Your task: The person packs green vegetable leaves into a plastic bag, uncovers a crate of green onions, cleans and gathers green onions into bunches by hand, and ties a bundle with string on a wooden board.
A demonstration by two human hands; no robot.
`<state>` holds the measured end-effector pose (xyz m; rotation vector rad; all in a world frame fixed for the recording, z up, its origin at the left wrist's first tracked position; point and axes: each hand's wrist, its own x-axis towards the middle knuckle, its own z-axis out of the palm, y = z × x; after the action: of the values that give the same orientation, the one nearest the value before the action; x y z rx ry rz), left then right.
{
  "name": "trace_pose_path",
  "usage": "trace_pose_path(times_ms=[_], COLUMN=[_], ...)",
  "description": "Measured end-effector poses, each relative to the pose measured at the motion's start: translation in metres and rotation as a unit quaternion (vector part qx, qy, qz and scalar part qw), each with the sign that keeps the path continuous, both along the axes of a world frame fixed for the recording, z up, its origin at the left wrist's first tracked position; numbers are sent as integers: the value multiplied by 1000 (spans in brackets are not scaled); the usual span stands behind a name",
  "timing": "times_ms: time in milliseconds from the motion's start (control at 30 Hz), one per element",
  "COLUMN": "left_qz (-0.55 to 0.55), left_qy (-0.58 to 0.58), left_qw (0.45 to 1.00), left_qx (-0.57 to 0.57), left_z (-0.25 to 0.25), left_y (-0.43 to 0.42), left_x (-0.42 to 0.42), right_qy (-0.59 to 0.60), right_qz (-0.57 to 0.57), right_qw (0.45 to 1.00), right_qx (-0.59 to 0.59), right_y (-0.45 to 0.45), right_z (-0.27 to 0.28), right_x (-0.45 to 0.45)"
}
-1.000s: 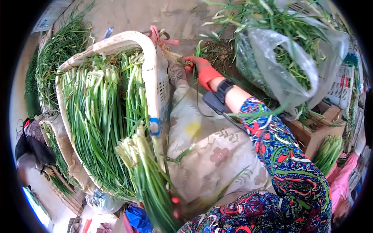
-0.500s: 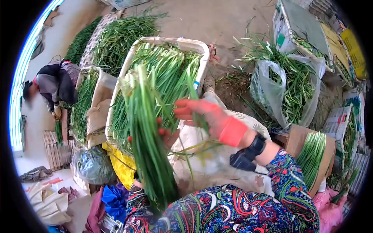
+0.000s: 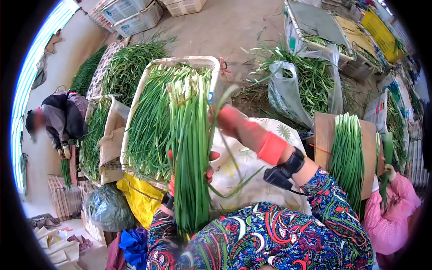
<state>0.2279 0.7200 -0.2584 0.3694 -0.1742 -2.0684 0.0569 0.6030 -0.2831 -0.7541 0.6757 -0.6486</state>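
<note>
Red covers your right hand [image 3: 231, 126], blurred just right of the white crate [image 3: 217, 74]; I cannot tell whether its fingers are apart or together. Your left hand [image 3: 209, 172] is clamped around the bundle of greens [image 3: 191, 130], its fingertips showing on both sides. You hold that bundle nearly upright, pale ends uppermost, at the crate's near right side, overlapping the crate in your view. One loose blade [image 3: 226, 96] curves up beside the crate's right rim, close to your right hand. Well right of the crate are a clear plastic bag [image 3: 284, 96] of greens and a brown board [image 3: 369, 146] bearing cut stalks [image 3: 347, 153]. Left of the crate, a person [image 3: 65, 114] bends over.
</note>
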Motion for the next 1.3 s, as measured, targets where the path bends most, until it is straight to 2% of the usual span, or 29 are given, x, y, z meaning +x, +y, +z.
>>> trace_pose_path(times_ms=[67,167,200,267,300,333,400,467,500,533,567,600,667,733,800,867,900,933,1000,1067,1133,1200,1300], left_qz=[-60,-163,-191,-250,-245,-226,-238,-223,-160,-114,-95,-78,-16,14,-31,-28,4,11,22,-25,-46,-40,-153], left_qy=[-16,-178,-173,-124,-91,-85,-65,-163,-147,-147,-180,-213,-254,-279,-262,-296,-324,-362,-485,-614,-642,-609,-582], left_qw=[998,970,966,960,965,969,969,961,973,981,978,974,967,960,963,954,945,926,846,669,583,631,700], left_qx=[-31,32,7,-1,2,59,32,28,76,52,38,23,30,-4,-48,-43,-52,-108,-222,-418,-495,-479,-385], left_z=[4,19,27,19,14,11,-2,-6,-2,-2,2,9,32,50,49,52,62,69,84,85,95,106,72], left_y=[3,5,6,11,12,22,25,23,25,19,7,-7,-31,-59,-90,-118,-123,-133,-143,-165,-165,-153,-140], left_x=[6,9,5,2,-7,-12,-18,-19,-20,-19,-15,-11,-11,-19,-14,-23,-33,-47,-57,-39,-42,-53,-25], right_qy=[-129,-92,-81,21,1,-9,-29,17,29,38,-43,-123,-132,-98,-70,-175,-180,-184,-228,-248,-246,-266,-278], right_qz=[-18,-159,-187,-189,-60,-57,-51,-82,-159,-233,-110,13,268,204,140,90,92,96,54,25,3,-50,-101], right_qw=[969,972,977,975,981,979,973,978,974,964,991,992,954,974,987,978,977,977,969,964,967,962,955], right_qx=[212,148,62,-114,-184,-197,-223,-189,-157,-126,-67,-8,10,-3,-22,-72,-62,-51,-83,-89,-68,-38,-10], right_y=[-10,-48,-56,-53,-49,-42,-27,-62,-57,-54,-46,-35,-10,22,23,9,3,-1,-4,-6,-7,-8,-20], right_z=[22,5,9,30,27,26,26,-2,5,16,16,17,31,54,59,39,44,49,57,58,55,54,37], right_x=[-36,-63,-71,-71,-68,-66,-62,-82,-95,-110,-124,-131,-126,-96,-72,-41,-33,-29,-20,-17,-22,-27,-44])
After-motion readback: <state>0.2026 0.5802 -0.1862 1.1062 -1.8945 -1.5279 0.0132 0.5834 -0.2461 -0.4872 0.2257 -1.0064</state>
